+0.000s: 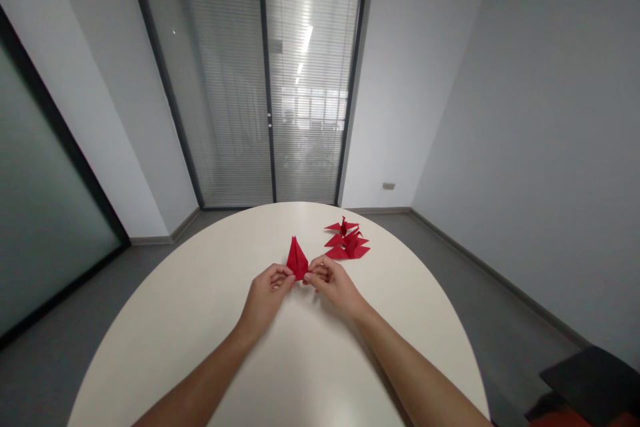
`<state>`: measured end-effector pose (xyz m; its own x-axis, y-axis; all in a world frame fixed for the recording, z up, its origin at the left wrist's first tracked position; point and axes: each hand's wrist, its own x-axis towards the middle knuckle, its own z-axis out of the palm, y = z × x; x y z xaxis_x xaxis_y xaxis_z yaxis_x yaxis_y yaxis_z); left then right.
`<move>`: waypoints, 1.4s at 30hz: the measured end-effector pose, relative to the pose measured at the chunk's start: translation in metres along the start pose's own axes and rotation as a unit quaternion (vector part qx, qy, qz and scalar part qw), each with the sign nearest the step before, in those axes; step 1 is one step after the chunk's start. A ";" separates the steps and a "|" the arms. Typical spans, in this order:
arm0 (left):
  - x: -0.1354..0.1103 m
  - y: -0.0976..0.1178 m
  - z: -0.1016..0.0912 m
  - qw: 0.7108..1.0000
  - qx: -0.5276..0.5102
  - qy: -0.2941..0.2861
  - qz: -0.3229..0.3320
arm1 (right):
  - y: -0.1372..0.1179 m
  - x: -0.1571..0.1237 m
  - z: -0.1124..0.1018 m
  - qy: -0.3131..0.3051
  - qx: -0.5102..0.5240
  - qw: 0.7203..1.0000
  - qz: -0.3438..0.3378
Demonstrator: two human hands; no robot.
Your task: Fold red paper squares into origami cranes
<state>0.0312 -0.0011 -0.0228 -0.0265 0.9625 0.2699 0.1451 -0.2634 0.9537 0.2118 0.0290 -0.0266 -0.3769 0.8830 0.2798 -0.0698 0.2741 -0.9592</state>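
A red folded origami paper [297, 259] is held upright over the table, its narrow point facing away from me and a slit running down its middle. My left hand [269, 290] pinches its lower left corner between thumb and fingers. At the lower right corner, my right hand [331, 282] has a similar pinch. Several finished red paper cranes [350, 244] sit close together just beyond my right hand, their wings spread.
The round cream table [200, 320] fills the area below my hands. Behind it stands a glass partition with blinds [225, 93]. A dark object [595, 380], perhaps a chair, is at the lower right. A wall outlet [389, 185] is at the back.
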 end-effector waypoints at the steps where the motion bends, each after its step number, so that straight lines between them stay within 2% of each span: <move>1: 0.000 0.000 0.000 1.000 0.001 0.000 0.000 | 0.003 0.001 0.000 0.006 0.021 1.000 0.001; 6: -0.001 -0.003 0.000 0.999 -0.025 -0.011 -0.046 | 0.006 0.003 -0.002 0.045 0.053 0.997 0.025; 8: 0.000 -0.004 0.001 0.997 -0.032 -0.026 -0.059 | 0.003 0.003 -0.003 0.037 0.041 0.998 0.042; 11: 0.003 -0.005 0.000 0.998 -0.015 -0.033 -0.042 | -0.001 0.004 -0.004 0.009 0.019 0.999 0.048; 14: 0.004 -0.003 -0.002 0.999 0.001 -0.027 -0.030 | 0.001 0.004 -0.004 0.006 0.018 0.999 0.048; 21: 0.005 -0.004 -0.006 0.995 -0.006 -0.049 -0.087 | 0.005 0.005 -0.007 0.013 0.017 0.998 0.065; 25: 0.007 -0.008 -0.006 0.994 -0.009 -0.054 -0.095 | 0.005 0.006 -0.008 0.011 0.015 0.997 0.079; 30: 0.005 -0.002 -0.005 0.993 -0.011 -0.038 -0.113 | 0.005 0.006 -0.006 -0.001 0.025 0.996 0.084; 36: 0.004 0.000 -0.004 0.994 -0.022 -0.024 -0.101 | 0.008 0.004 -0.007 0.009 0.039 0.996 0.078; 42: 0.006 -0.006 -0.004 0.995 -0.028 -0.031 -0.086 | 0.008 0.004 -0.009 -0.010 0.034 0.998 0.054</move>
<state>0.0266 0.0059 -0.0262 0.0162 0.9953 0.0957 0.0879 -0.0968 0.9914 0.2178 0.0385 -0.0331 -0.4040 0.8980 0.1745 -0.0903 0.1506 -0.9845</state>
